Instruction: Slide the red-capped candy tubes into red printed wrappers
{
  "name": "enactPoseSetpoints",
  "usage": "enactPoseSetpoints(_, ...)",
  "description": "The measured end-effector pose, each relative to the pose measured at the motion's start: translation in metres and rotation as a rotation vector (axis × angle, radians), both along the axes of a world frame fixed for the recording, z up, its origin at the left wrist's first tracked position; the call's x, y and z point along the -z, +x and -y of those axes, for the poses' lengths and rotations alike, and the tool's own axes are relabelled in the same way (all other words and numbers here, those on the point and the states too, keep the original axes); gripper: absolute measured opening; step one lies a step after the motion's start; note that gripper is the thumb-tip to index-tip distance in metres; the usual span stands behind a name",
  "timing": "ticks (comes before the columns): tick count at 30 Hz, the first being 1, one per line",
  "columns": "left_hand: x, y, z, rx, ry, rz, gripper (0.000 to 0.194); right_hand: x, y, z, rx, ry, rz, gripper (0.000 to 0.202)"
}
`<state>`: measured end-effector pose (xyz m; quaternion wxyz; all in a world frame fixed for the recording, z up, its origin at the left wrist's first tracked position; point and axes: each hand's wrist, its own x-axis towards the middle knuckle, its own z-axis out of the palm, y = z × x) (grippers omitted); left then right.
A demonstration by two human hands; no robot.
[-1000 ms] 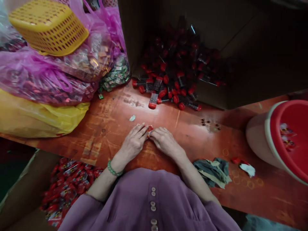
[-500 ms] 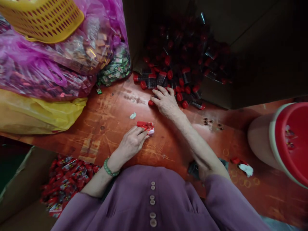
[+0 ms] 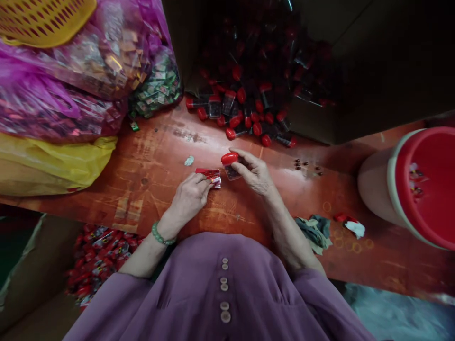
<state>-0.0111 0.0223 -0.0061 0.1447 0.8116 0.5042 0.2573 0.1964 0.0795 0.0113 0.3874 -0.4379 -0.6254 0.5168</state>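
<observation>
At far left, a yellow basket [image 3: 46, 19], cut off by the view's edges, is seated on pink bags [image 3: 39, 106]; print on the packets inside is too small to be read. Below the table edge, a heap of red packs [image 3: 101, 258] is partly covered by a sleeve. The left hand's fingers [image 3: 204, 177] are clamped on a red wrapper [image 3: 208, 171] at the table's middle; its markings cannot be made out, nor whether one piece or several is held. A red-capped container [image 3: 230, 166] is held just beside it, pinched between the right hand's thumb and fingers [image 3: 240, 152]; its dark contents are blurred. Bare tabletop [image 3: 167, 156] is left between the left hand and the bags. Beyond, a pile of similar containers [image 3: 234, 111] is lost in the shadow of a carton [image 3: 313, 125]. Brown beads [image 3: 307, 166] are scattered farther right, near a bucket [image 3: 377, 180] cut off by the right edge.
</observation>
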Motion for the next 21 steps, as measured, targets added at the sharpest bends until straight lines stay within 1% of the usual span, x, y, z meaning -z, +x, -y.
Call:
enactPoseSetpoints(3,-0.005,-0.001,-0.003,0.016,-0.074,0.018,0.024,0.003,0.001,0.015,0.029,-0.146,-0.171,0.046)
enactPoseSetpoints(6,-0.006,-0.001,-0.006,-0.011,-0.071,0.031,0.023,0.005,0.001,0.027,0.077,-0.235,-0.307,0.041)
enactPoseSetpoints(10,-0.005,0.000,-0.008,-0.096,-0.059,0.203,0.010,0.006,0.003,0.041,0.144,-0.305,-0.378,0.040)
enactPoseSetpoints(13,-0.008,0.002,-0.006,-0.136,-0.008,0.308,0.004,0.007,0.006,0.049,0.196,-0.402,-0.424,0.040)
enactPoseSetpoints(16,-0.012,0.003,-0.003,-0.097,0.066,0.358,0.003,0.004,0.009,0.057,0.187,-0.508,-0.485,0.035)
enactPoseSetpoints(21,-0.014,0.003,0.004,0.048,0.143,0.395,0.007,-0.012,0.015,0.068,0.066,-0.596,-0.462,0.034)
